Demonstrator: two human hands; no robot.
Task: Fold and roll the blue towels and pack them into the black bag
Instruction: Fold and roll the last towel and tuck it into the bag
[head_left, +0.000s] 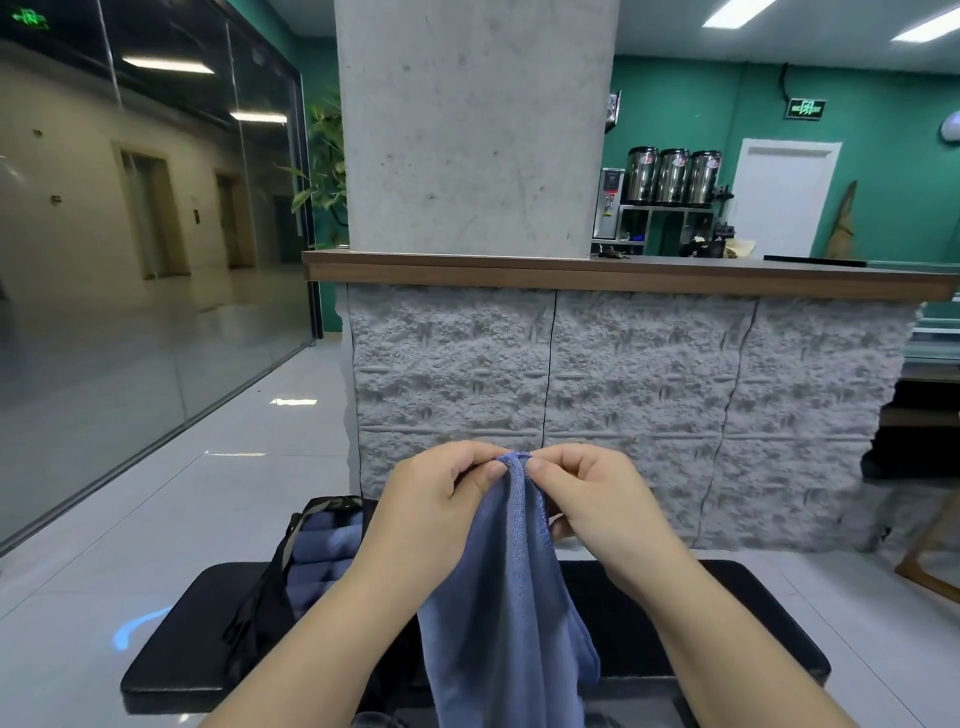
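left hand: pinching the top edge of the hanging blue terry towel
right hand: pinching the same edge, fingertips nearly meeting

blue towel cut off below, bag partly hidden

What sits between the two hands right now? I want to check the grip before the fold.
In the head view, only the top edge of the blue towel lies between the left hand and the right hand; both pinch it, and it hangs down.
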